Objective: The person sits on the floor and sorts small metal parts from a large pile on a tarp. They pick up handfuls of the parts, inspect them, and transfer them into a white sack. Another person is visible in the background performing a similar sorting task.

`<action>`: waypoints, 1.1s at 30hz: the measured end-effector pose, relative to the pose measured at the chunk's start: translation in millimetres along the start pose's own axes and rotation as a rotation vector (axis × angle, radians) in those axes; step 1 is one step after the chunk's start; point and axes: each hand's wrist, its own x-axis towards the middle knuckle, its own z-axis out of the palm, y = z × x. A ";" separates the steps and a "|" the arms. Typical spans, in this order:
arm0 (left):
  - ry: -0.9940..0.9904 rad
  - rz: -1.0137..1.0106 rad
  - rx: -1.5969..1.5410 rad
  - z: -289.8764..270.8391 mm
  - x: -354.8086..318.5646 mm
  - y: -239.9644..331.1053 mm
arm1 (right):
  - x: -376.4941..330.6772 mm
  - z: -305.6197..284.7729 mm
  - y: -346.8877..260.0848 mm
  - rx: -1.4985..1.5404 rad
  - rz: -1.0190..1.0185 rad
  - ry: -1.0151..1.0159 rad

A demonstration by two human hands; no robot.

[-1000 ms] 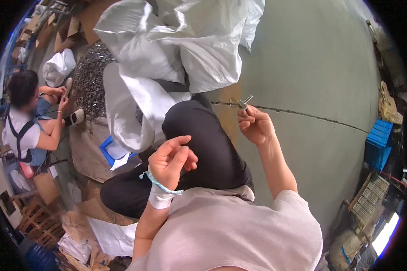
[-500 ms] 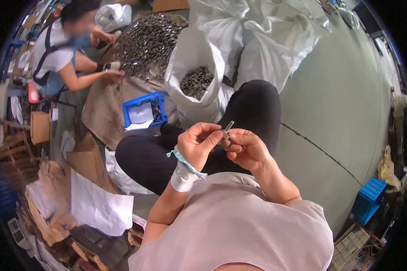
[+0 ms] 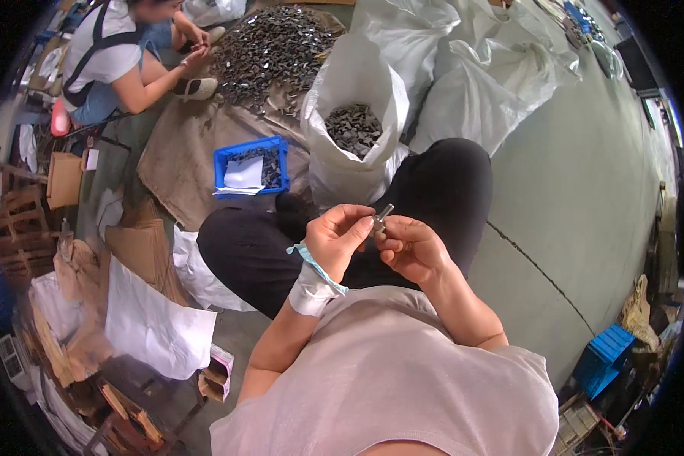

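Observation:
In front of my lap, both hands meet around a small metal part with a shiny round pin (image 3: 385, 213) that sticks up to the right. My left hand (image 3: 333, 242), with a pale wrap and a light-blue band at its wrist, pinches the part between thumb and fingers. From the other side, the thumb and curled fingers of my right hand (image 3: 418, 247) grip it too. Fingers cover its lower portion, so its full shape is hidden. Beyond my knees stands an open white woven sack (image 3: 334, 173) with dark metal pieces (image 3: 353, 131) inside.
Left of the sack, a blue tray (image 3: 286, 169) holds dark pieces and white paper. A heap of metal pieces (image 3: 262, 57) lies on brown cloth (image 3: 176, 148) near a seated co-worker (image 3: 118, 57). More white sacks (image 3: 479, 95) stand behind; a blue crate (image 3: 602, 357) is at right.
My view has shifted slightly, and the surroundings sit differently in it. My hands keep their grip on the metal part. The co-worker's hands, apart before, are now close together.

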 end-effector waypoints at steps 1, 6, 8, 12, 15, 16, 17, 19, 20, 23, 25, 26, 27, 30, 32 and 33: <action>-0.003 -0.021 -0.007 -0.4 0.4 1.3 | 1.9 -0.1 -0.2 -0.004 -0.008 0.011; -0.014 -0.040 -0.029 -7.9 4.5 -2.4 | 9.1 1.4 -1.0 -0.043 -0.031 0.089; 0.003 -0.071 -0.045 -11.2 3.2 1.0 | 14.7 0.1 -1.3 -0.059 -0.018 0.058; 0.029 -0.021 -0.080 -19.3 4.2 -4.3 | 24.1 6.9 1.3 -0.144 -0.023 0.074; 0.072 0.058 0.007 -23.8 8.0 -12.7 | 28.9 13.1 4.0 -0.198 -0.045 0.118; 0.082 0.054 -0.010 -24.4 8.5 -15.1 | 29.1 14.4 4.8 -0.209 -0.051 0.141; 0.091 0.050 -0.028 -24.9 8.5 -16.8 | 30.1 13.6 5.4 -0.205 -0.050 0.134; 0.096 0.068 -0.052 -24.8 8.2 -19.3 | 32.6 10.6 6.1 -0.196 -0.049 0.121; 0.093 0.090 -0.058 -24.3 7.7 -20.3 | 33.1 11.3 6.7 -0.214 -0.058 0.126; 0.096 0.106 -0.030 -25.9 7.7 -21.4 | 33.7 13.4 7.3 -0.258 -0.078 0.127; 0.098 0.116 0.000 -27.1 8.2 -21.8 | 33.3 13.5 6.9 -0.275 -0.078 0.111; 0.097 0.128 0.012 -27.7 8.7 -22.1 | 32.8 13.5 6.7 -0.281 -0.082 0.119; 0.096 0.140 0.025 -28.3 9.3 -21.9 | 32.3 13.5 6.4 -0.287 -0.086 0.127; 0.084 0.228 0.150 -27.2 11.7 -18.8 | 31.4 11.6 4.9 -0.286 -0.083 0.144; 0.102 0.271 0.157 -26.9 13.2 -25.7 | 29.0 11.4 3.5 -0.280 -0.072 0.158; 0.107 0.259 0.187 -28.4 12.9 -25.3 | 29.3 13.4 3.8 -0.276 -0.060 0.160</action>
